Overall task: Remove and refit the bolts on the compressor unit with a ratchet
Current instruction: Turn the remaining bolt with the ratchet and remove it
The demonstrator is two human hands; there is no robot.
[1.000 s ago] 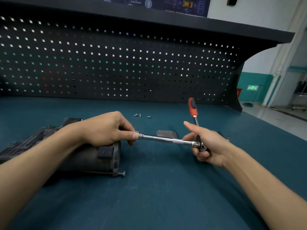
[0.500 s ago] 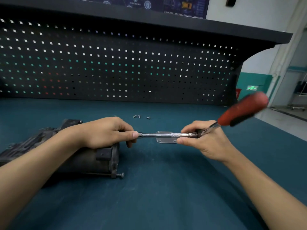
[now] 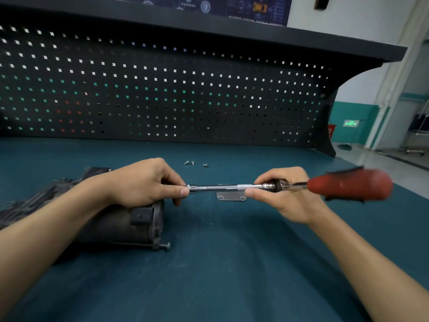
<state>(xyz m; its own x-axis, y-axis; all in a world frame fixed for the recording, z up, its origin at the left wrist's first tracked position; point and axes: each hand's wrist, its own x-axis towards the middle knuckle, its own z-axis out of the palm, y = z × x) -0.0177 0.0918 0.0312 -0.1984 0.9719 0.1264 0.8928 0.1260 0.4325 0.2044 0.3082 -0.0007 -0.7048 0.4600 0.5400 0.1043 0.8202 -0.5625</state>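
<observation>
The dark compressor unit (image 3: 120, 224) lies on its side at the left of the bench, one long bolt (image 3: 162, 246) sticking out of its lower flange. My left hand (image 3: 144, 182) rests over the unit's end and pinches the socket tip (image 3: 192, 188) of the ratchet's chrome extension bar (image 3: 218, 187). My right hand (image 3: 285, 194) grips the ratchet at its head. The red handle (image 3: 350, 185) points right and is blurred by motion. Whatever the socket meets is hidden behind my left fingers.
Three loose bolts (image 3: 193, 163) lie on the teal bench mat (image 3: 220, 263) behind the tool. A small metal plate (image 3: 231, 196) with two holes lies under the extension bar. A black pegboard (image 3: 162, 94) closes off the back; the bench's right edge meets an open aisle.
The red handle swung from upright down to the right and now lies almost level. My right hand turned over the ratchet head. The left hand and compressor stayed put.
</observation>
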